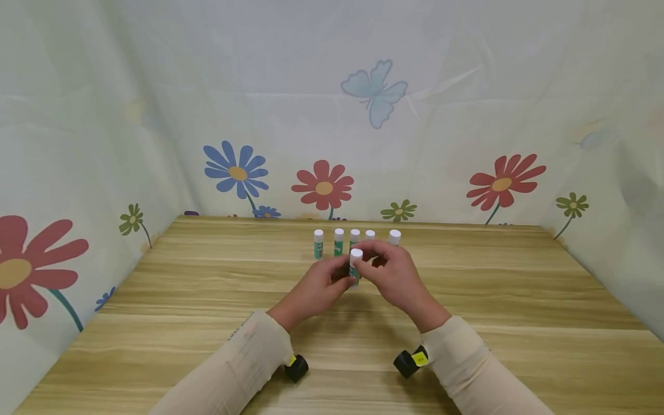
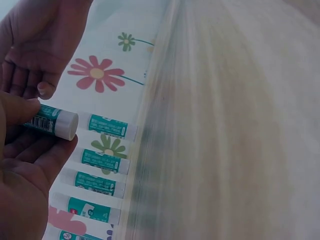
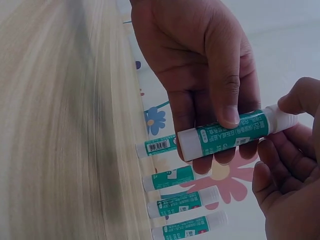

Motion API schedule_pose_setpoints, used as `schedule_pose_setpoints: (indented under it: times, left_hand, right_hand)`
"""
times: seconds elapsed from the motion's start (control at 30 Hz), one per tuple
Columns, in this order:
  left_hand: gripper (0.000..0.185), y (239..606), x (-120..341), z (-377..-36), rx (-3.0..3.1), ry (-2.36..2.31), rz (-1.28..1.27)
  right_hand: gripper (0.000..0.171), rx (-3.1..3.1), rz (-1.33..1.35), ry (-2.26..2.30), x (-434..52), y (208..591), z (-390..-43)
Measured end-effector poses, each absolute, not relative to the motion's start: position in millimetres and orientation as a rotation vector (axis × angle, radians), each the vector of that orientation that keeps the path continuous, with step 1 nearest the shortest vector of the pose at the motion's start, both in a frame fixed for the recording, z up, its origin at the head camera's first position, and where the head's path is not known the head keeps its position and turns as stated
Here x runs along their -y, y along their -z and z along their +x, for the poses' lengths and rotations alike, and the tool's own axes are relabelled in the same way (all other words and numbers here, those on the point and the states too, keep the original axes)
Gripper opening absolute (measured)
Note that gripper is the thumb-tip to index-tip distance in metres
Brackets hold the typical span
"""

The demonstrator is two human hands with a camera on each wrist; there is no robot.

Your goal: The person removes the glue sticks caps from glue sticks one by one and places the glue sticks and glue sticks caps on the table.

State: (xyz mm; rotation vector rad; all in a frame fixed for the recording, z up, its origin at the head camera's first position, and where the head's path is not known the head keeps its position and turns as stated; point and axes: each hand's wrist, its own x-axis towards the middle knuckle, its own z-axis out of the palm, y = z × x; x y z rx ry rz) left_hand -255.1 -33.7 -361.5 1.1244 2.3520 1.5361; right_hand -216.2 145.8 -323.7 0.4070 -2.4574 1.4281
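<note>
A green-and-white glue stick stands upright between both hands, white cap on top, just above the wooden table. Around its lower body, my left hand grips it with thumb and fingers. My right hand pinches its white cap between thumb and fingers, as the right wrist view shows. The left wrist view shows the barcode side of the held glue stick and its white base. Just behind the hands, several more capped glue sticks stand in a row, the right-hand ones partly hidden by my right hand.
The wooden table reaches back to a white curtain printed with flowers and a butterfly. Curtain also hangs at both sides. Black wrist cameras stick out below both sleeves, over the table's near part.
</note>
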Motion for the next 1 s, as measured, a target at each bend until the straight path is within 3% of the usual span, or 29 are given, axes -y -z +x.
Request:
schedule_pose_setpoints:
  times: [0.6, 1.0]
  left_hand:
    - [0.036, 361, 42, -261, -2.421, -1.52, 1.025]
    - [0.038, 362, 58, -280, -2.508, -1.572, 0.828]
  right_hand:
    - [0.027, 2.428, 0.294, -1.446, -158, 317, -216]
    - [0.032, 2.496, 0.157, -1.425, -179, 326, -227]
